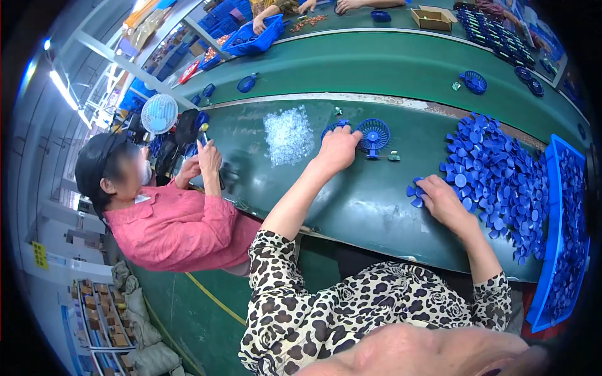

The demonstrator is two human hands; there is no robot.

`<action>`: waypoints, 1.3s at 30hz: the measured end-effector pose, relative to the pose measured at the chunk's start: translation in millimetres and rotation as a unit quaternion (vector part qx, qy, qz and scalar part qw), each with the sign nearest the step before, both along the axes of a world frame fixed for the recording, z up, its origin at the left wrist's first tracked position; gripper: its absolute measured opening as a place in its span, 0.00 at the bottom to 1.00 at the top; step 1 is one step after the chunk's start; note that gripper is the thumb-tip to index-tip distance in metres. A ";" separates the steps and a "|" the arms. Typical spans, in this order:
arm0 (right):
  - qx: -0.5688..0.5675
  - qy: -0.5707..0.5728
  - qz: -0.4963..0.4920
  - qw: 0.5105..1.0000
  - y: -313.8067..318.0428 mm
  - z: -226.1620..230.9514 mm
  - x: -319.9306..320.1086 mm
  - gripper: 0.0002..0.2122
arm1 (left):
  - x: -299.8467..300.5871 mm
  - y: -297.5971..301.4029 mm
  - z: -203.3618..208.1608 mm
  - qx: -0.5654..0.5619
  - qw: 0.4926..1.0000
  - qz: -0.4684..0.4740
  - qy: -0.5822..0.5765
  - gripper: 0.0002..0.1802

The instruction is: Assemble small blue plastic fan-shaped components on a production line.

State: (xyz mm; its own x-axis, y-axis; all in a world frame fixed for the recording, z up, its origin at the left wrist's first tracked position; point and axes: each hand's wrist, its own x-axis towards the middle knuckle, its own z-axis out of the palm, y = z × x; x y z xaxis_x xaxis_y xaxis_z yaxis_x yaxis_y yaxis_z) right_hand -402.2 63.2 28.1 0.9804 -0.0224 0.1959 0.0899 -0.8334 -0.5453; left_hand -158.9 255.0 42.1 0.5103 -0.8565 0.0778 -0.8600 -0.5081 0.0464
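My left hand (338,150) reaches over the middle of the green table, fingers curled onto a small round blue fan housing (328,130) and partly hiding it. Right beside that hand lies a second blue fan housing (374,134), with a slotted grille and a small green circuit board (394,156) at its lower end. My right hand (441,199) is closed on a blue fan blade (415,193) at the left edge of a big heap of blue fan blades (495,175). Its fingertips are partly hidden.
Small clear plastic pieces (288,135) form a pile left of my left hand. A blue crate (552,250) of blades stands at the right edge. Behind runs a green conveyor belt (376,66) carrying fan parts. A co-worker in a pink shirt (175,222) works at the left.
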 end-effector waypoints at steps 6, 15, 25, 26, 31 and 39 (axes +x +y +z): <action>-0.068 0.001 0.042 0.997 8.4 7.4 1.6 0.15 | 24.4 -32.4 -19.1 -0.090 0.992 0.005 -0.088 0.09; -0.029 0.003 -0.098 0.995 14.0 18.7 -6.2 0.16 | 3.2 -72.2 -8.7 -0.227 0.967 0.078 0.083 0.11; 0.098 -0.106 -0.173 0.974 21.3 39.2 -18.3 0.15 | -62.8 -66.0 -44.6 -0.382 0.535 0.074 0.750 0.11; 0.096 -0.110 -0.167 0.975 23.4 40.9 -17.1 0.15 | -65.8 -66.0 -45.7 -0.381 0.532 0.086 0.751 0.12; 0.053 -0.101 -0.147 0.983 35.1 45.3 -0.7 0.16 | -70.7 -64.8 -47.8 -0.383 0.492 0.069 0.779 0.16; -0.121 -0.083 -0.152 0.977 24.5 25.4 36.2 0.16 | -90.8 -66.0 -40.5 -0.387 0.451 0.045 0.803 0.22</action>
State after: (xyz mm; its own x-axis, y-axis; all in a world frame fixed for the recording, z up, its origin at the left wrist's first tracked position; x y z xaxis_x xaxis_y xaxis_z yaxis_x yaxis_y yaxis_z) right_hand -366.1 87.7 53.5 0.8897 -0.2404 0.3880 -0.1104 -0.9382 -0.3280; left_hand -249.7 188.9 1.5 0.4709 -0.8601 -0.1961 0.6217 0.1658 0.7655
